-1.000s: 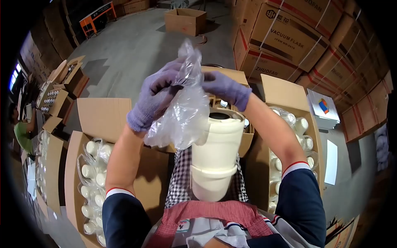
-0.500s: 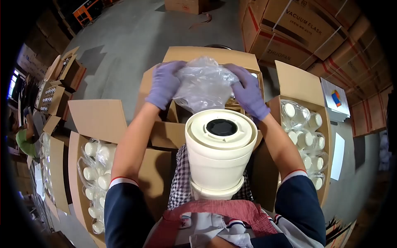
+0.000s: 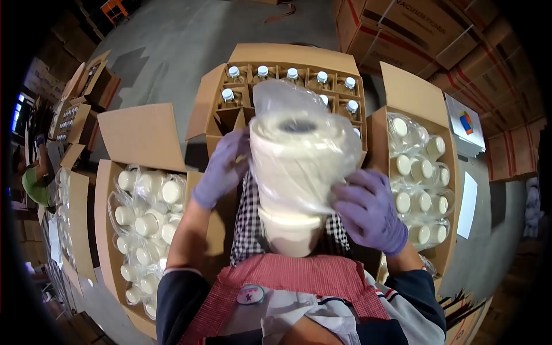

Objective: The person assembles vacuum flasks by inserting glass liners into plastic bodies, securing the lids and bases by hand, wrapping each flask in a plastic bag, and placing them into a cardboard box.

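Cream flask (image 3: 290,237): upright or nearly so, in front of torso, approx. centre; clear bag (image 3: 347,148) over upper part, lower part bare. Risk: film may snag or tear at the rim if pulled unevenly; flask may tip if one side is tugged harder, no hand being under its base. L hand (image 3: 220,175) beside bag, fingers bent; R hand (image 3: 369,214) lower, fingers curled at bag edge. Grip on film, both hands: can't tell, motion blur. Bottle ctn. (image 3: 293,55) just beyond.
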Tool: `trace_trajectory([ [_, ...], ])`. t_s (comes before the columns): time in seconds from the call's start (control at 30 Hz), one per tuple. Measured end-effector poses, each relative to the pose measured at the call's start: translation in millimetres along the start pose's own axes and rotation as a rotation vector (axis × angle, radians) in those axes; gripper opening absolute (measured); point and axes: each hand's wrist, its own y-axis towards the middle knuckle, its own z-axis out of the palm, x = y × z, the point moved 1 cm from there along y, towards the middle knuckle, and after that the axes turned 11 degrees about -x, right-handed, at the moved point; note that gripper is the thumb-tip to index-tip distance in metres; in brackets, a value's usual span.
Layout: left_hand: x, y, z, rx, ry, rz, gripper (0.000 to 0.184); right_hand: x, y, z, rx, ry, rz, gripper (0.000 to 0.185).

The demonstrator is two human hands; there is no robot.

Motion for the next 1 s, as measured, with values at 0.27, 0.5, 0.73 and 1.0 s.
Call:
trace_trajectory([
  [0.27,4.1,-25.8,33.8,0.017,-0.304,-0.238,0.019,9.7,43.1,4.6,-0.23,-0.14,0.02,0.02],
  [0.5,-2.9,-24.8,17.6,-0.079,-0.005,-0.153,0.018,-60.2,-69.4,67.8,-0.057,0.493,0.675,0.026],
  [0.73,-88.9,-49.3,-13.8,-0.239,-0.224,0.077,0.023,26.1,-41.9,33.0,-0.195,0.109,0.258,0.038],
  [1.0,-67.4,-167.0,11.6,0.234,-0.072,0.049,0.024,9.2,-132.6,95.7,-0.132,-0.012,0.039,0.04],
])
